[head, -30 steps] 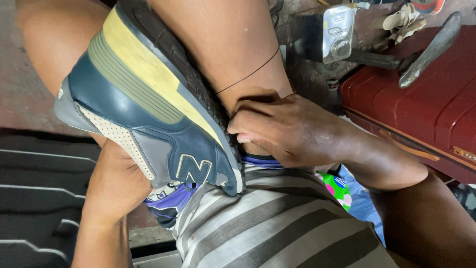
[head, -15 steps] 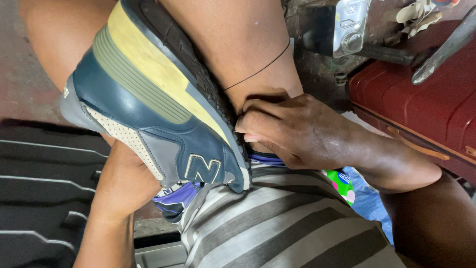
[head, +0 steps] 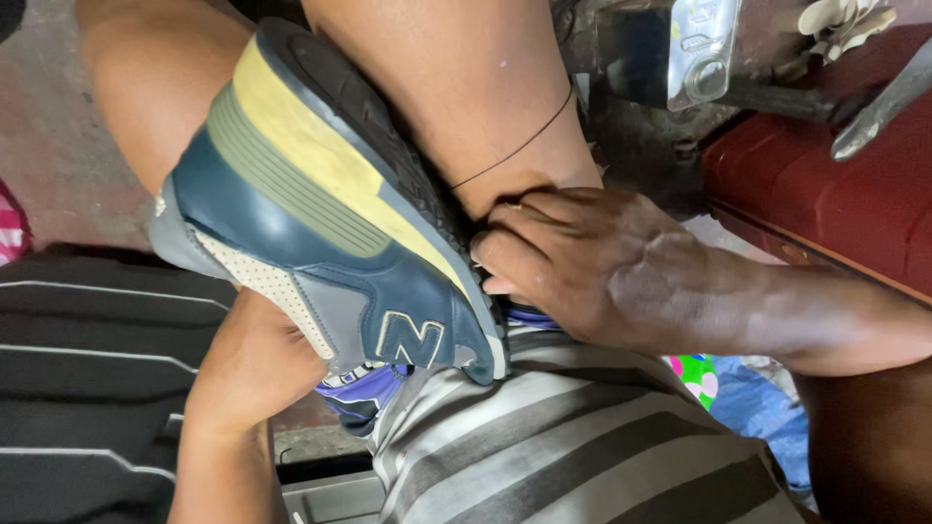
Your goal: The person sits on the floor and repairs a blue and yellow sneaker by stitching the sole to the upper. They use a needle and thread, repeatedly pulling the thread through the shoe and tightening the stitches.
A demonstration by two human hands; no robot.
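Shirt (head: 582, 437) nearest; sneaker (head: 330, 243) wedged on its side between the legs. Left hand (head: 257, 364) cups its upper from below; right hand (head: 592, 267) presses clenched fingertips into the sole edge. Red case (head: 825, 184) beyond.

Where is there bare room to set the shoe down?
Bare floor shows upper left, bordered by the knee and the black ribbed mat, which is free too. The right side is crowded: the red case, tools, and the right hand against the shoe.
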